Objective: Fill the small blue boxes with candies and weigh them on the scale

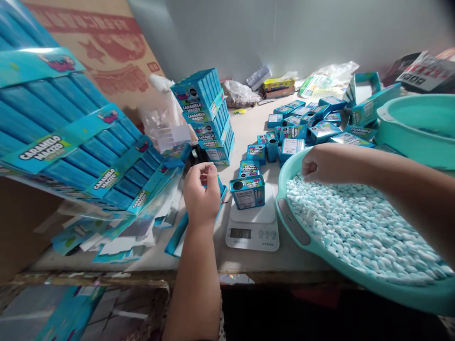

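My left hand [202, 196] is raised left of a white kitchen scale [261, 220], its fingers curled in toward the thumb; what they hold, if anything, is hidden. An open blue display tray [177, 237] lies under and beside that hand. On the scale stands a small blue candy box [249, 195], upright, with a dark round hole in its top. My right hand [312, 164] is closed in a fist just above white and pale blue candies [359, 222]. They fill a large turquoise basin [289, 222]. Whether candies are in the fist cannot be seen.
Several blue candy boxes [293, 130] lie behind the scale. Stacked full display trays [208, 113] stand behind my left hand, and a taller stack [67, 123] leans at left. Cardboard scraps [124, 241] litter the left table. A second turquoise basin [387, 118] sits at right.
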### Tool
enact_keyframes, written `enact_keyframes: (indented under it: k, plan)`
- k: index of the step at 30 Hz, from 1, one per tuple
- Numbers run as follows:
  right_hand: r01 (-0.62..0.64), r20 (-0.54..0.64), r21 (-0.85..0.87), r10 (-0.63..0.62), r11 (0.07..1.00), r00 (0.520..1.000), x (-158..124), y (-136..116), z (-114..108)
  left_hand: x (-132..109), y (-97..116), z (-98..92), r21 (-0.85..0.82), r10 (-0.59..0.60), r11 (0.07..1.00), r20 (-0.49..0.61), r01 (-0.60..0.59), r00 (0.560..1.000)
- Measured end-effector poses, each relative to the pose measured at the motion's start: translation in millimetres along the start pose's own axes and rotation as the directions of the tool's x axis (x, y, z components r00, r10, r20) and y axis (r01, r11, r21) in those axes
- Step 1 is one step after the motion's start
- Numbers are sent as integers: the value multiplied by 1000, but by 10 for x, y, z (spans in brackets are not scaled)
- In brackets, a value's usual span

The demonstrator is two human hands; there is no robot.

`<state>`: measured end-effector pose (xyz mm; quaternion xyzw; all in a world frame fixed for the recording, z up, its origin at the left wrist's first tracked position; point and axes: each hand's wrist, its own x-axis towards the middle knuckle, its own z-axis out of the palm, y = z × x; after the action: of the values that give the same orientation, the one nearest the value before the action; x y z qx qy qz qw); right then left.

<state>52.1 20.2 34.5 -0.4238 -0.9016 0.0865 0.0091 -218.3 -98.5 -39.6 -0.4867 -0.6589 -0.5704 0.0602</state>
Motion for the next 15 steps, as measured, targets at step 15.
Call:
enact_keyframes:
  k: [15]
  plan:
    - [459, -23, -26, -459, 888, 888, 319, -1160, 2, 10, -44, 9, -44, -59, 997, 43, 61, 997]
